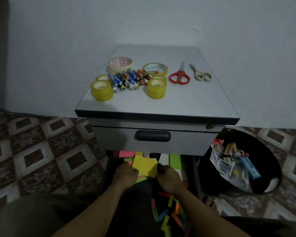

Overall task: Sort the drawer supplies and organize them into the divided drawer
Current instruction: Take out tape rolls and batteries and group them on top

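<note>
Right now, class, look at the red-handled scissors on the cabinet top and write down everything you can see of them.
The red-handled scissors have two orange-red loop handles, plastic by their look, and grey metal blades that are closed. They lie flat on the pale grey cabinet top, blades pointing toward the wall and handles toward the viewer. They sit between the yellow tape ring on the left of the view and the beige-handled scissors on the right, touching neither. No hand is on them.
</note>
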### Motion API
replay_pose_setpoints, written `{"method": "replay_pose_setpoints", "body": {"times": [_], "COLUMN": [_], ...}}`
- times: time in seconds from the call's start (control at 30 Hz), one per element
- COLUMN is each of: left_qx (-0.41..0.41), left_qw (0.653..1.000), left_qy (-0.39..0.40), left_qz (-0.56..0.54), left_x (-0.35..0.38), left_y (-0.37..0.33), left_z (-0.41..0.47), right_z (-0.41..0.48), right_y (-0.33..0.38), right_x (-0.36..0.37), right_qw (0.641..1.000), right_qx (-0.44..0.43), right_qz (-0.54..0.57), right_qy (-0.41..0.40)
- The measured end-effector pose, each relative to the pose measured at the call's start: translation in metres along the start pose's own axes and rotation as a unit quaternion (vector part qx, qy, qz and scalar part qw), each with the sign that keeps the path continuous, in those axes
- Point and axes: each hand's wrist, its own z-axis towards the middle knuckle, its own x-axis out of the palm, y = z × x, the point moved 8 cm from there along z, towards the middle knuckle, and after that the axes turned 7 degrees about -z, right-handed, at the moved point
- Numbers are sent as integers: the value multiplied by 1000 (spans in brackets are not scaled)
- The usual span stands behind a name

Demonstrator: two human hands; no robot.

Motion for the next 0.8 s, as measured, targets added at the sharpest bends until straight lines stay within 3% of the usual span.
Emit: {"method": "replay_pose_setpoints", "body": {"times": [0.3,0.5,0.57,0.67,0.73,0.8], "left_qx": [-22,-120,-139,-114,-73,-38], "left_qw": [995,986,990,970,943,935], "left_qy": [-12,-51,-25,71,78,56], "left_qz": [-92,-105,-26,201,315,348], "left_x": [12,1,-2,8,15,18], "left_y": [13,41,48,46,35,22], "left_z": [0,-12,-17,-26,-30,-30], "right_z": [10,-3,-9,-23,-26,-24], "right_y": [-2,-5,-4,0,-2,-6], "right_x": [23,31,37,44,43,39], "right_qw": [999,998,997,990,988,991], "right_qx": [23,35,15,-9,-14,-19], "right_qz": [19,21,15,-36,-75,-91], "right_qy": [27,38,73,139,138,95]}}
